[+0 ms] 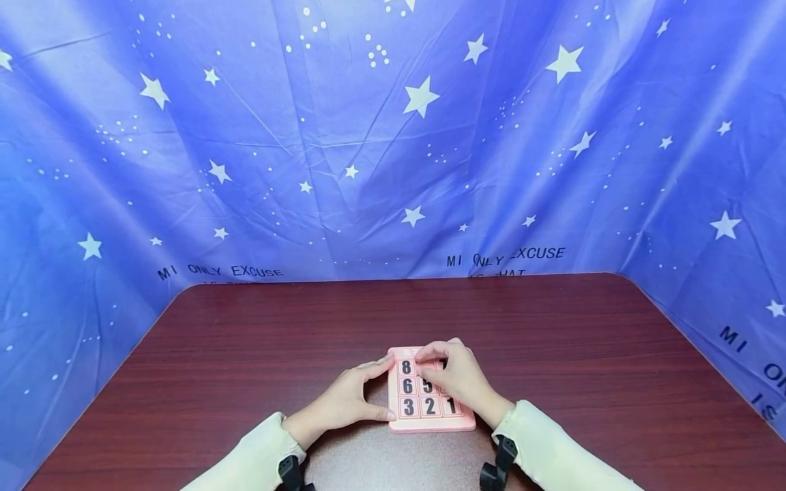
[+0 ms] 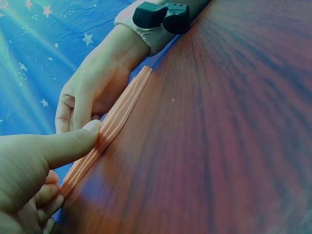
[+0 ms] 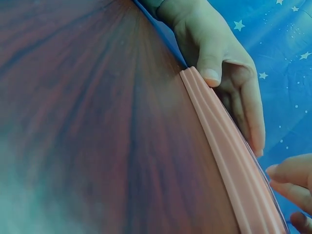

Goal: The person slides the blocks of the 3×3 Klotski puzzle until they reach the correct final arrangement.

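A pink number slide puzzle (image 1: 430, 426) lies flat on the table, its tiles printed with black digits. I can read 8, 6, 5, 3, 2 and 1; the tiles at the upper right are covered. My left hand (image 1: 344, 397) holds the puzzle by its left side, thumb at the near corner and fingers at the far one. Over the upper right tiles is my right hand (image 1: 465, 376), with its thumb and index fingertips at the tiles beside the 8. The left wrist view shows the left thumb (image 2: 73, 146) against the puzzle's ridged edge.
The dark red wooden table (image 1: 276, 327) extends around the puzzle on all sides. Behind and beside it hangs a blue curtain (image 1: 356, 102) with white stars and lettering. A black wrist device (image 1: 500, 464) sits at the right sleeve.
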`<state>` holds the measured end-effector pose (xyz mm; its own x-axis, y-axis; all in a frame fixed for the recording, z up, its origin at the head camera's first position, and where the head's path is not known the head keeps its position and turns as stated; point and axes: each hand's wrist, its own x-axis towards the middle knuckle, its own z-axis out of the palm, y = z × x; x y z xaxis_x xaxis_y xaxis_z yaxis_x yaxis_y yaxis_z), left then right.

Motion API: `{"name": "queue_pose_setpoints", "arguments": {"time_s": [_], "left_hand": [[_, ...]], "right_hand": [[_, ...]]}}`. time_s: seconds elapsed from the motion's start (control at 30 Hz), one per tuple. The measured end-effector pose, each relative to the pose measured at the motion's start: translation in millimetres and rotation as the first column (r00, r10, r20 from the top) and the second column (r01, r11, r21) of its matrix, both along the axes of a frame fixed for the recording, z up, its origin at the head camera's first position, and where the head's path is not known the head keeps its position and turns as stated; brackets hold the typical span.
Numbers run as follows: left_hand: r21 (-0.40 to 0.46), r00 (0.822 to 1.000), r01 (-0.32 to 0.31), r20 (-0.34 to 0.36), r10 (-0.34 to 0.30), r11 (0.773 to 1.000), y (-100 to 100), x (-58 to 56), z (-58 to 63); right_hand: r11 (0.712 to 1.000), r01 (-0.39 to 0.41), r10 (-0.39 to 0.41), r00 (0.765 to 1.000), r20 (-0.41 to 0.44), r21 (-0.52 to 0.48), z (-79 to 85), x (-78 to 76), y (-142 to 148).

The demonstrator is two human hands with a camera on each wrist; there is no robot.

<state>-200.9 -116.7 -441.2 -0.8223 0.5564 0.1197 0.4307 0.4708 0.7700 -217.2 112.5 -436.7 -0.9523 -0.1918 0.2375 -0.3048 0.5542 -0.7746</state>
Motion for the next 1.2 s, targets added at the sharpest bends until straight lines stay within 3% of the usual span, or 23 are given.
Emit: {"name": "queue_pose_setpoints", "arguments": {"time_s": [0.17, 0.33, 0.63, 0.77, 1.2], "left_hand": [[-0.009, 1.0, -0.005, 0.001, 0.005, 1.0, 0.0, 0.1, -0.4], [-0.008, 1.0, -0.003, 0.003, 0.003, 1.0, 0.1, 0.4, -1.5], [-0.005, 1.0, -0.009, 0.008, 0.009, 1.0, 0.9, 0.9, -1.0], [-0.003, 1.0, -0.012, 0.013, 0.012, 1.0, 1.0, 0.7, -0.6], [-0.006, 1.0, -0.013, 0.006, 0.013, 1.0, 1.0, 0.4, -0.9]], "right_hand": [[0.995, -0.09, 0.089, 0.996, -0.026, -0.052, 0.5, -0.4, 11.5], [0.982, -0.134, 0.136, 0.991, 0.008, -0.136, -0.6, -0.1, 24.8], [0.989, -0.113, 0.113, 0.994, -0.008, -0.098, 17.0, 10.1, 38.3], [0.988, -0.104, 0.106, 0.994, 0.011, -0.112, 0.7, 1.4, 49.5], [0.989, -0.122, 0.123, 0.992, 0.005, -0.085, -2.8, -0.4, 57.9]]}}
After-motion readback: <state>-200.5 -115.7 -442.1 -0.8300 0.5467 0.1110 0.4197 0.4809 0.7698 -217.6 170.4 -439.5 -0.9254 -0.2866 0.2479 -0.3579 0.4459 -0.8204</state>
